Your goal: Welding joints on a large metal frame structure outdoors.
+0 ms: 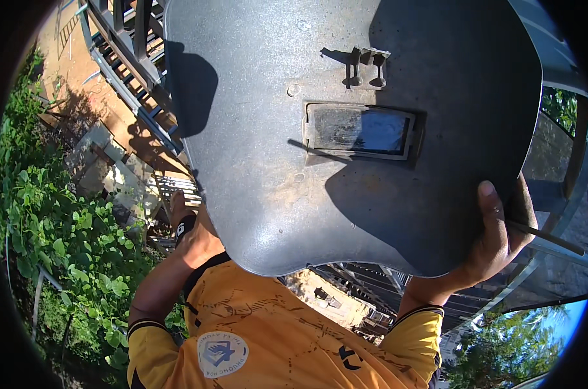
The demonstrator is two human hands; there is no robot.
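Observation:
A large dark grey welding shield [255,194] fills the middle of the head view. It has a framed rectangular window [346,129] and a small metal clip [368,67] above it. My right hand [498,236] grips the shield's lower right edge, the thumb on the face turned to me and the other fingers mostly behind. From beside this hand a thin grey rod [556,241] sticks out to the right; whether the fingers hold it I cannot tell. My left hand [202,241] is at the shield's lower left edge, mostly hidden; one digit shows beside a black band.
Dark metal frames [128,97] stand at the upper left, above sandy ground. Leafy green plants [67,266] and broken flat slabs [115,175] lie at left. Metal bars and a mesh panel [550,152] rise at right. More metal bars [365,279] show below the shield.

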